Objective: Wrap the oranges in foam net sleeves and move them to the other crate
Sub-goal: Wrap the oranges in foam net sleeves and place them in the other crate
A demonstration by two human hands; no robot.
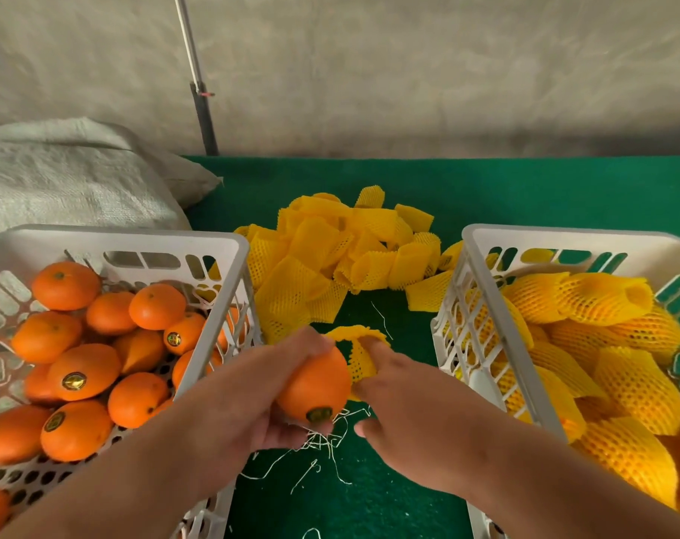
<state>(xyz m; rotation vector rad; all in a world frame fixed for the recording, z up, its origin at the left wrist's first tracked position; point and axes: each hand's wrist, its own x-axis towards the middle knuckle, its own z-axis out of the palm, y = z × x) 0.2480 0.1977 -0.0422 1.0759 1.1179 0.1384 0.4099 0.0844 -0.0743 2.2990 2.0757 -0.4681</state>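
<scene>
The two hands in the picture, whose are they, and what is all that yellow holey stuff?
The hands belong to a person wearing a camera on their head, so you look down just as they do. The left hand holds a smooth round orange fruit. The right hand pinches a yellow foam net sleeve, a soft holey tube, right against the fruit, to wrap it. More loose yellow sleeves lie piled on the green cloth table. The white plastic crate on the left holds bare oranges. The white plastic crate on the right holds oranges already wrapped in yellow net. A grey woven sack sits behind the left crate.
</scene>
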